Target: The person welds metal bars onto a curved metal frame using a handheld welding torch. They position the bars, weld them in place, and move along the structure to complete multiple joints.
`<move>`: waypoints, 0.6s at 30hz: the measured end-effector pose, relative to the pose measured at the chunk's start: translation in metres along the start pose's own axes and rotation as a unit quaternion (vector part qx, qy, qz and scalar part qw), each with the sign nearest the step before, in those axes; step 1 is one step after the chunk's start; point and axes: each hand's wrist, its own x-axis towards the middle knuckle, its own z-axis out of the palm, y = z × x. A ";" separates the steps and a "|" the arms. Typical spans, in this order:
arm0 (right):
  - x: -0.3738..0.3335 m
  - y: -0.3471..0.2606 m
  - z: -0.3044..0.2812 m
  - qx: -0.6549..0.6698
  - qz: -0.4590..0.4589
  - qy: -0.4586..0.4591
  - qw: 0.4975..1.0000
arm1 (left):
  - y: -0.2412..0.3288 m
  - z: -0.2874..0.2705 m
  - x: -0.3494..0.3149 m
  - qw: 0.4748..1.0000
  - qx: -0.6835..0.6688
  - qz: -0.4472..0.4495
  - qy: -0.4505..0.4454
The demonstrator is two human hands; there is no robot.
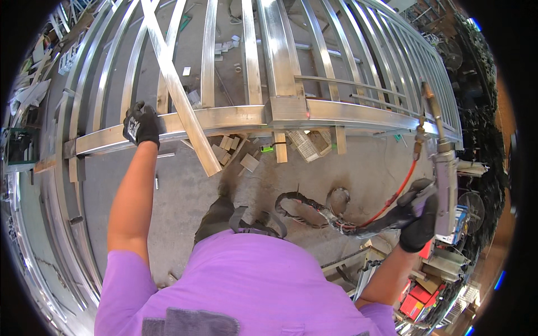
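Note:
A silvery metal frame of long parallel bars spans the far half of the view, with a thick near rail [218, 116] across its front. My left hand [141, 123], in a black glove, is closed on that rail near its left end. A loose flat metal bar [182, 103] lies slantwise over the frame just right of it. My right hand [420, 215], also gloved in black, grips a grey welding gun [445, 185] at the far right. Its copper-coloured nozzle points up and away, over the frame's right end. A red hose [395, 196] with a brass fitting runs beside it.
A black-wrapped cable [336, 221] coils on the concrete floor by my feet. Wood blocks [227, 147] and a bright green tool [267, 148] lie under the near rail. Red boxes [414, 302] and a metal-edged cart [353, 260] stand at the lower right.

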 end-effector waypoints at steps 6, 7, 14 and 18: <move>-0.037 0.086 -0.005 -0.009 0.066 -0.073 0.995 | 0.029 -0.004 -0.002 0.993 0.115 -0.021 0.005; -0.041 0.091 -0.004 0.013 0.137 -0.099 0.986 | 0.027 -0.004 -0.002 0.993 0.114 -0.014 0.003; -0.052 0.142 0.018 0.118 0.231 -0.121 0.958 | -0.002 0.024 0.022 0.993 0.118 -0.005 0.028; -0.051 0.161 0.024 0.099 0.247 -0.128 0.955 | -0.004 0.028 0.023 0.994 0.104 -0.001 0.015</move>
